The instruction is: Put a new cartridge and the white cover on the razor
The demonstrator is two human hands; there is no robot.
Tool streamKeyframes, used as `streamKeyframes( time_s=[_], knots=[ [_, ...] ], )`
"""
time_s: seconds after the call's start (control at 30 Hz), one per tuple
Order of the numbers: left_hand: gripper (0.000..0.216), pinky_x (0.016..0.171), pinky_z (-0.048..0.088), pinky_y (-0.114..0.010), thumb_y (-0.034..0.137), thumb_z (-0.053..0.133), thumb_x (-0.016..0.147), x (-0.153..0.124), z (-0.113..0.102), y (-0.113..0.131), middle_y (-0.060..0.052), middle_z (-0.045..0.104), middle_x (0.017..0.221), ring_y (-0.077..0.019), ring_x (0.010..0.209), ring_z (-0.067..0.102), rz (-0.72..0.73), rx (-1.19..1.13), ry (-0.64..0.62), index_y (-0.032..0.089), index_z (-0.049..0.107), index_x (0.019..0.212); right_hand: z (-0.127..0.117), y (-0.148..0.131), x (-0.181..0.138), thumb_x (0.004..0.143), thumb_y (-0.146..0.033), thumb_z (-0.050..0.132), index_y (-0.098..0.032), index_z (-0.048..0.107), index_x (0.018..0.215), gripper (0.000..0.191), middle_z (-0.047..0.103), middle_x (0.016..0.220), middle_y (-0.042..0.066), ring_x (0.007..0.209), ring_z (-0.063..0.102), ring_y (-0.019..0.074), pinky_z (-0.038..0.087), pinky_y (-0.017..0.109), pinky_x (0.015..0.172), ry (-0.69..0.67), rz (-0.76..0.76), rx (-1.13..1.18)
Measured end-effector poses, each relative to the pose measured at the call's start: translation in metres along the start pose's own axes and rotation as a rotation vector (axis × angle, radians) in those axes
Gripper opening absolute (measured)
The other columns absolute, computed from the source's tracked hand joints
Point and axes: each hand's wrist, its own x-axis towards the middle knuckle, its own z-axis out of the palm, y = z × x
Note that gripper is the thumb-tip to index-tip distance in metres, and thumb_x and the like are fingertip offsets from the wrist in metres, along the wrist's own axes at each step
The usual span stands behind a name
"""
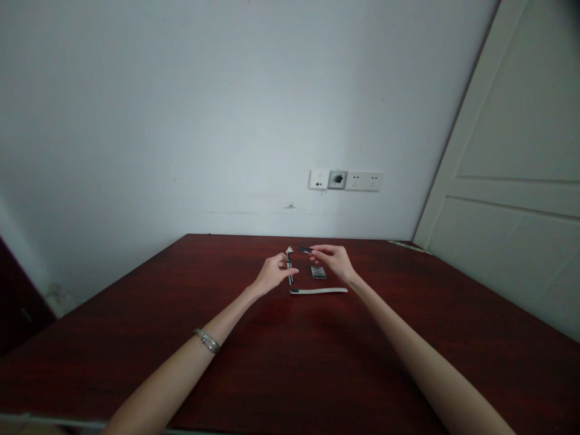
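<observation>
My left hand (273, 273) pinches a slim black-and-white stick (290, 273), held upright with a pale, bent tip at its top. In my right hand (334, 260) a small, flat dark piece (305, 249) is gripped between thumb and fingers, its free end pointing left toward the stick's tip. A small gap separates the two. Below my right hand lies a small grey, see-through-looking case (318, 272). A long white strip (321, 291) with a dark left end lies crosswise nearer to me. The exact kinds are too small to tell.
The dark red table (290, 362) reaches back to a pale wall (217, 121) with a row of sockets (356, 180). A white panelled door (512, 181) stands along the right. At the table's back right edge lies a thin light strip (410, 246).
</observation>
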Motion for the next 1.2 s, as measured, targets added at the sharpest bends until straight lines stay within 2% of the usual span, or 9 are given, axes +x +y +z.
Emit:
streamKeyframes(
  time_s=[0.13, 0.37, 0.67, 0.87, 1.2],
  knots=[
    [0.036, 0.061, 0.047, -0.024, 0.034, 0.068, 0.067, -0.004, 0.008, 0.0, -0.005, 0.066, 0.079, -0.0148, 0.069, 0.06, 0.099, 0.13, -0.008, 0.013, 0.06, 0.095, 0.001, 0.0, 0.0, 0.058, -0.039, 0.074, -0.012, 0.069, 0.085, 0.038, 0.069, 0.069, 0.007, 0.062, 0.064, 0.0161, 0.053, 0.029, 0.062, -0.018, 0.011, 0.012],
    [0.035, 0.054, 0.041, -0.021, 0.042, 0.066, 0.068, -0.01, 0.013, 0.002, 0.0, 0.06, 0.063, -0.012, 0.055, 0.052, 0.144, 0.349, 0.018, 0.015, 0.062, 0.091, 0.005, -0.003, -0.002, 0.059, -0.042, 0.072, -0.012, 0.07, 0.088, 0.042, 0.07, 0.072, 0.008, 0.066, 0.065, 0.0182, 0.053, 0.032, 0.063, -0.059, 0.002, -0.017],
    [0.028, 0.051, 0.037, -0.02, 0.042, 0.063, 0.071, -0.014, 0.013, 0.006, 0.001, 0.058, 0.058, -0.0111, 0.051, 0.05, 0.187, 0.422, -0.017, 0.017, 0.061, 0.083, 0.012, -0.008, -0.005, 0.06, -0.045, 0.069, -0.014, 0.07, 0.089, 0.043, 0.069, 0.071, 0.007, 0.069, 0.065, 0.0192, 0.053, 0.033, 0.064, -0.116, -0.006, -0.058],
    [0.028, 0.051, 0.036, -0.02, 0.043, 0.063, 0.071, -0.014, 0.013, 0.008, 0.0, 0.058, 0.059, -0.0114, 0.052, 0.05, 0.196, 0.46, 0.008, 0.017, 0.06, 0.078, 0.013, -0.011, -0.007, 0.06, -0.046, 0.069, -0.014, 0.07, 0.089, 0.044, 0.069, 0.072, 0.007, 0.068, 0.065, 0.0187, 0.053, 0.032, 0.064, -0.132, -0.019, -0.051],
    [0.028, 0.053, 0.037, -0.02, 0.042, 0.061, 0.072, -0.014, 0.015, 0.006, 0.001, 0.059, 0.061, -0.0108, 0.054, 0.05, 0.199, 0.44, 0.028, 0.017, 0.06, 0.084, 0.013, -0.013, -0.008, 0.058, -0.047, 0.07, -0.013, 0.07, 0.09, 0.046, 0.069, 0.073, 0.007, 0.068, 0.064, 0.0182, 0.053, 0.032, 0.064, -0.157, -0.022, -0.039]
  ],
)
